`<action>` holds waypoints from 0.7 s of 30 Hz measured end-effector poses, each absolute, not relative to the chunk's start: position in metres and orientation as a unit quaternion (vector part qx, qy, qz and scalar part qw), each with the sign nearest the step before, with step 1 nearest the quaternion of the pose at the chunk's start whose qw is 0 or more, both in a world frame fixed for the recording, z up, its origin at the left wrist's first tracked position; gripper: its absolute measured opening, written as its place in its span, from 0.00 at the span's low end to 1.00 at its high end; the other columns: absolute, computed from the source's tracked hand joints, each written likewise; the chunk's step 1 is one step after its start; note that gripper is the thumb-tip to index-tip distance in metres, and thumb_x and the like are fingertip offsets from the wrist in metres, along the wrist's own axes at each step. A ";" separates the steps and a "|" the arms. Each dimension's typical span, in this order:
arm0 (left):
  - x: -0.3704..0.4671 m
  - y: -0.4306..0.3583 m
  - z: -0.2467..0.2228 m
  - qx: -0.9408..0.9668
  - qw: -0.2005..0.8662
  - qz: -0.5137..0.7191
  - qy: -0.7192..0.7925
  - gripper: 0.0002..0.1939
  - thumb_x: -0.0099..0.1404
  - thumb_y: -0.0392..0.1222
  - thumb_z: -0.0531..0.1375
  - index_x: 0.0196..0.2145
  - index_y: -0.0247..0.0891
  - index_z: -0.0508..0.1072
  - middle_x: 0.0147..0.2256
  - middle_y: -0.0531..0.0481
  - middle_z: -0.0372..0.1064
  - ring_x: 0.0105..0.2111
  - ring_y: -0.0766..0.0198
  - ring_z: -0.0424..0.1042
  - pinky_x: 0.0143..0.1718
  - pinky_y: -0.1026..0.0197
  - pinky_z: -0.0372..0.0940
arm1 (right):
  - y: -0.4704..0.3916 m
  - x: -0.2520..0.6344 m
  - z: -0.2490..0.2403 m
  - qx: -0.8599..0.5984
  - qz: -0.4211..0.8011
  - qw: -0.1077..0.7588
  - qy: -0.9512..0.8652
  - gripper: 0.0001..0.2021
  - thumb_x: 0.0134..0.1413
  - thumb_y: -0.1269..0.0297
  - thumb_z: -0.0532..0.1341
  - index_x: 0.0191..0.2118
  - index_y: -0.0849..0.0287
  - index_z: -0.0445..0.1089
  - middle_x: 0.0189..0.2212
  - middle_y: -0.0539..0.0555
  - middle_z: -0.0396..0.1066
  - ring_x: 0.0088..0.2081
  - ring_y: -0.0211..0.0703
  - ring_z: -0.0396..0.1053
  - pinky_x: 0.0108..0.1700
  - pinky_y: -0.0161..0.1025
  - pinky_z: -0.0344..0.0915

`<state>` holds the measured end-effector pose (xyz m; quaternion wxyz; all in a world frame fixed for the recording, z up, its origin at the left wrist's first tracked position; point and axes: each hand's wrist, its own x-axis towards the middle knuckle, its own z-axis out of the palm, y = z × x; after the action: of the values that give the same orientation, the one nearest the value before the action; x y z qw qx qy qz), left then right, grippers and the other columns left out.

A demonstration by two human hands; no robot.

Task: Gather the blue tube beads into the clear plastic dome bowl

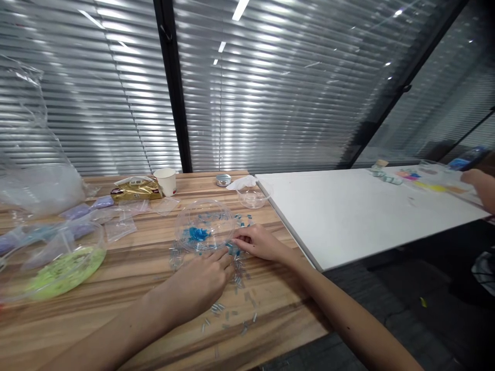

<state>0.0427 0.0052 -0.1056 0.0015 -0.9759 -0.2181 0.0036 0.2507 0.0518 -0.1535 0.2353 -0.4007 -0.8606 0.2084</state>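
A clear plastic bowl with a small heap of blue pieces inside stands on the wooden table. Around its right and front sides lie many tiny tube-shaped pieces, some clear and some blue. My right hand is at the bowl's right edge, thumb and fingertips pinched together among the blue pieces; what is between them is too small to make out. In front of the bowl my left hand lies low over the scattered pieces, palm down, its fingers stretched to the right and their tips partly hidden.
To the left are a clear container of yellow-green material, small plastic bags, a gold packet and a paper cup. Another clear bowl stands behind. On the adjoining white table, another person's arm shows.
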 end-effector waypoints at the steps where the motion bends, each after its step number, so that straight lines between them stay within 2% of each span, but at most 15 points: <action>1: 0.043 0.005 -0.107 -0.976 0.001 0.000 -0.217 0.11 0.64 0.27 0.52 0.40 0.33 0.71 0.47 0.41 0.68 0.53 0.54 0.64 0.51 0.55 0.63 | 0.052 0.251 -0.154 -0.401 0.206 0.235 -0.861 0.11 0.62 0.65 0.53 0.33 0.61 0.72 0.22 0.49 0.69 0.23 0.34 0.62 0.28 0.31 0.54; 13: 0.045 0.003 -0.111 -0.980 -0.015 -0.008 -0.196 0.13 0.66 0.27 0.49 0.44 0.34 0.70 0.46 0.42 0.68 0.52 0.56 0.64 0.51 0.57 0.61 | 0.048 0.249 -0.148 -0.402 0.206 0.232 -0.861 0.10 0.61 0.67 0.55 0.29 0.62 0.69 0.21 0.48 0.67 0.23 0.33 0.60 0.27 0.30 0.52; 21: 0.042 0.008 -0.092 -0.975 -0.060 -0.010 -0.215 0.10 0.67 0.29 0.48 0.33 0.35 0.68 0.38 0.45 0.69 0.39 0.59 0.70 0.41 0.59 0.63 | 0.048 0.250 -0.148 -0.396 0.217 0.234 -0.861 0.10 0.61 0.67 0.55 0.31 0.62 0.70 0.23 0.49 0.68 0.23 0.33 0.60 0.27 0.31 0.52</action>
<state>0.0416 0.0079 -0.0923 -0.0597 -0.9747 -0.2153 -0.0098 0.2502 0.0480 -0.1478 0.2337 -0.3962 -0.8610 0.2172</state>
